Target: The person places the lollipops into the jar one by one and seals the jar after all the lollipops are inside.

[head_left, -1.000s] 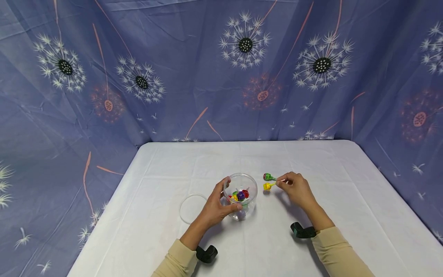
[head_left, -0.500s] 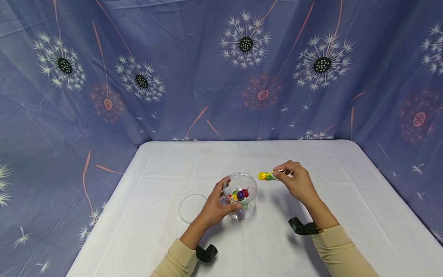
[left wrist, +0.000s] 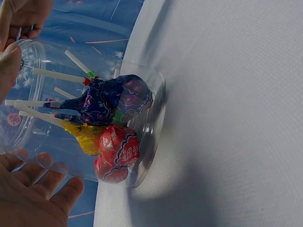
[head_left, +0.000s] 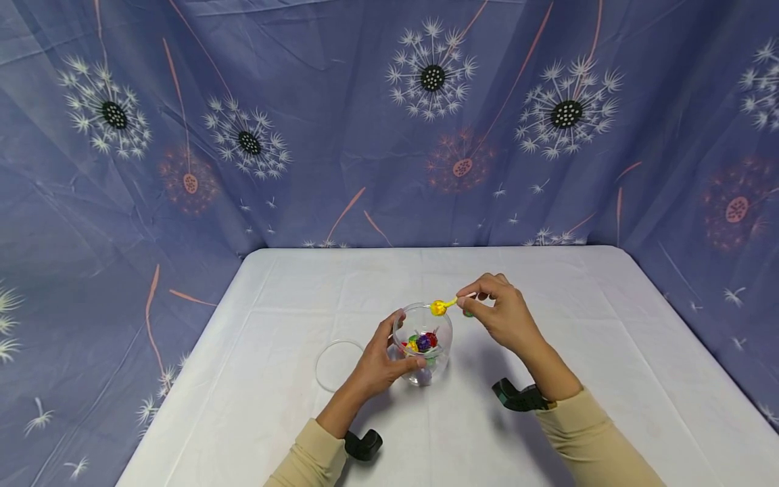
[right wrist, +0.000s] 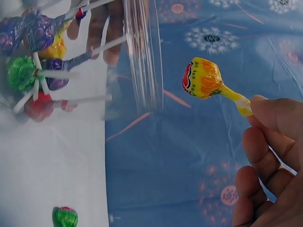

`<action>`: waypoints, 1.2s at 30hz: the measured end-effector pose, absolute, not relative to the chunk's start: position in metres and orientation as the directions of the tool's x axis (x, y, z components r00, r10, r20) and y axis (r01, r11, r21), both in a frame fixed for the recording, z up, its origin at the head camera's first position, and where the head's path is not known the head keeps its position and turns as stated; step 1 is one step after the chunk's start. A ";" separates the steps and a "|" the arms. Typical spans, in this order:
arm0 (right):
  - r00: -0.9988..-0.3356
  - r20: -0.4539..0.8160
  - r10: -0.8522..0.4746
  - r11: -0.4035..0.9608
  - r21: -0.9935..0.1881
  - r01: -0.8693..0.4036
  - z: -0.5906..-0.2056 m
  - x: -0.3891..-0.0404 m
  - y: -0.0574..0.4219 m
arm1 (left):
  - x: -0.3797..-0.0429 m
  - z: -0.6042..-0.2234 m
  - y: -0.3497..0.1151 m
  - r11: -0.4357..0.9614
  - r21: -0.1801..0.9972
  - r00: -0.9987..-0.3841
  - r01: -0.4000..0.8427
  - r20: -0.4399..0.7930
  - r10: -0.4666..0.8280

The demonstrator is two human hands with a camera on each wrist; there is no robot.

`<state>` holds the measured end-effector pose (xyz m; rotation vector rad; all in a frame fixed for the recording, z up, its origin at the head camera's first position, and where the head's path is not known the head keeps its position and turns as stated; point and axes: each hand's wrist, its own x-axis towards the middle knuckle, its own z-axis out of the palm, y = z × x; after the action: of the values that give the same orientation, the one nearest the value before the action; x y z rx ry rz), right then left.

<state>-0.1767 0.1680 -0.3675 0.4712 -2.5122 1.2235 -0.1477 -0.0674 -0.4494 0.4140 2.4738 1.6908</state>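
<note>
My left hand (head_left: 382, 372) holds a clear plastic jar (head_left: 446, 353) round its side, thumb near the front and the mouth tilted up. Inside lie several wrapped lollipops: purple (left wrist: 99, 101), red (left wrist: 118, 146), yellow (left wrist: 85, 136) and green (right wrist: 21, 73), with white sticks. In the right wrist view my right hand (right wrist: 277, 156) pinches a yellow lollipop (right wrist: 203, 78) at its stick end between thumb and forefinger. Its head overlaps the far right of the jar's rim in the head view. A green lollipop (right wrist: 65, 217) lies on the table, partly hidden behind my right hand in the head view.
A clear round lid (head_left: 318, 375) lies flat on the table left of the jar, partly behind my left hand. White cloth covers the table (head_left: 286, 297). Blue patterned fabric (head_left: 341, 135) hangs behind and along both sides.
My right hand has lifted the yellow lollipop off the table and carried it left to the jar's rim. The green lollipop stays down. My left hand and the jar have hardly moved.
</note>
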 end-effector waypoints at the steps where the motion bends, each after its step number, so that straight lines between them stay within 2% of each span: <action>1: -0.890 0.423 -0.169 0.584 -0.685 -0.436 -0.367 -0.177 0.166 | -0.148 -0.449 -0.067 0.338 0.928 -0.956 0.158 0.058 0.288; 8: -0.844 0.477 -0.247 0.590 -0.617 -0.521 -0.367 -0.183 0.150 | -0.148 -0.449 -0.067 0.328 0.931 -0.954 0.161 0.061 0.295; 23: -0.858 0.383 -0.342 0.622 -0.592 -0.512 -0.376 -0.189 0.124 | -0.149 -0.450 -0.068 0.301 0.936 -0.946 0.183 0.084 0.313; 36: -0.826 0.385 -0.412 0.672 -0.484 -0.560 -0.385 -0.186 0.109 | -0.149 -0.451 -0.069 0.311 0.931 -0.946 0.192 0.091 0.312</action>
<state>-0.1865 0.1090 -0.3854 0.7827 -2.6438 0.8848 -0.1485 -0.0694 -0.4514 0.4736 2.4552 1.7207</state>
